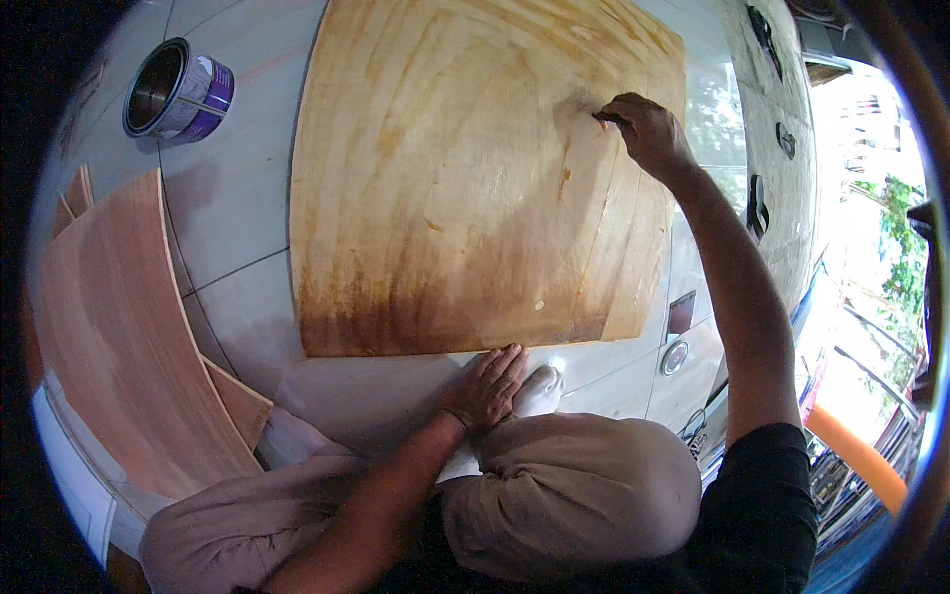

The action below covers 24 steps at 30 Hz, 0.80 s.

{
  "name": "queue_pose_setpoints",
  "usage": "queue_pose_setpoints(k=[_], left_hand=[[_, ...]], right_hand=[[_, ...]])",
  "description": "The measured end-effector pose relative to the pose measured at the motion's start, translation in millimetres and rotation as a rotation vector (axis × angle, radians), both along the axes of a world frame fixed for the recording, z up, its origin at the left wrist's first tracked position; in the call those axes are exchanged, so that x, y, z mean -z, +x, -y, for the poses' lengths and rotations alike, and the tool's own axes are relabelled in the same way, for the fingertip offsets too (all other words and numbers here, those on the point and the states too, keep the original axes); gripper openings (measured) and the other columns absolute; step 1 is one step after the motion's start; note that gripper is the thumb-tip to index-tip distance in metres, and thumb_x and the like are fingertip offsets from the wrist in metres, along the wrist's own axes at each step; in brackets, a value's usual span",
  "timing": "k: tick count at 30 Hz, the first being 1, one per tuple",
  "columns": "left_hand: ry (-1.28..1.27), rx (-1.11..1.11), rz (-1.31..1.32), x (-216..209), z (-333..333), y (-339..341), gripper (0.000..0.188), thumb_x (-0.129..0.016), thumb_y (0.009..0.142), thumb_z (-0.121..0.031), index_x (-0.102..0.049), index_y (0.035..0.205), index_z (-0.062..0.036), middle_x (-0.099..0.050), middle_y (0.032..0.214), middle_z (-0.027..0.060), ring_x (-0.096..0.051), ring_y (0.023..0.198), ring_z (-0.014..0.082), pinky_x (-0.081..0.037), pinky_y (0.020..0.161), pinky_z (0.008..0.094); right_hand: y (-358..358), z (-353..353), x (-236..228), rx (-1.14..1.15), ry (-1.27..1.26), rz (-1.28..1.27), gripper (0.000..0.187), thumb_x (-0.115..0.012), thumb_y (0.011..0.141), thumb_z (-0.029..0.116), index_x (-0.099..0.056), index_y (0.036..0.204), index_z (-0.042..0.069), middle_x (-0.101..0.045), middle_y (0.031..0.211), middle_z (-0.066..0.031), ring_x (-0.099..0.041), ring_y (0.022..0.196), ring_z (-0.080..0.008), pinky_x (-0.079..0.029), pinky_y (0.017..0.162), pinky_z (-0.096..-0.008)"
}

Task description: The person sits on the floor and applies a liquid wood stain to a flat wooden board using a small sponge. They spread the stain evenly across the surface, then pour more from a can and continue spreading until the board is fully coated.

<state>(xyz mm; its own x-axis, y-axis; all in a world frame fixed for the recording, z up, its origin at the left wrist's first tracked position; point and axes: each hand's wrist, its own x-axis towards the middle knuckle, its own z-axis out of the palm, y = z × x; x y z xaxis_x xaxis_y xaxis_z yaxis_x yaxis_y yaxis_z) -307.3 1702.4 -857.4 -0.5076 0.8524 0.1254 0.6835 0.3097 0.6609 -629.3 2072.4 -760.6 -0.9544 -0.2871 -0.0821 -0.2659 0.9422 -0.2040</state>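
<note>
The right hand (648,129) pinched a small dark tool against the thin, stiff, light square plywood sheet (475,178), best lifted by its edges, while the left hand (487,384) rested flat, fingers together, on the tiled floor (237,198).

Matt, stained plywood sheet (465,178) on glossy floor tiles (237,198); shiny metal tin (173,91).

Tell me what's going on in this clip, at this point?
A person crouches on a tiled floor over a large sheet of plywood. The right hand is stretched to the sheet's far right part, pressing a small dark thing against the wood; what it is cannot be told. The left hand rests flat on the floor just at the sheet's near edge. An open tin lies tipped at the upper left, and reddish wood sheets lie on the left.
</note>
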Motion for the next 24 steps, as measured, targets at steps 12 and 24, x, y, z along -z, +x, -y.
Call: queue_pose_setpoints(k=[12, 24], left_hand=[[0.125, -0.020, 0.063, -1.2, -1.8, -3.9, 0.056, -0.062, 0.088, -0.018, -0.055, 0.139, 0.0047, -0.043, 0.157, 0.0232, -0.039, 0.147, 0.0406, -0.034, 0.122, 0.0553], [0.005, 0.017, -0.032, -7.5, 0.9, -10.5, 0.057, -0.060, 0.090, -0.026, -0.055, 0.140, 0.0013, -0.045, 0.157, 0.0209, -0.040, 0.149, 0.0350, -0.029, 0.125, 0.0495]], right_hand=[[99.5, 16.4, 2.6, 0.273, -0.060, 0.036, 0.015, -0.067, 0.095, 0.006, -0.075, 0.108, 0.006, -0.070, 0.100, -0.0157, -0.071, 0.092, -0.0359, -0.057, 0.081, -0.0436], [249.9, 103.1, -3.5, 0.294, -0.085, 0.043, 0.032, -0.061, 0.089, 0.002, -0.071, 0.117, 0.013, -0.063, 0.096, -0.0119, -0.068, 0.086, -0.0344, -0.059, 0.076, -0.0442]])
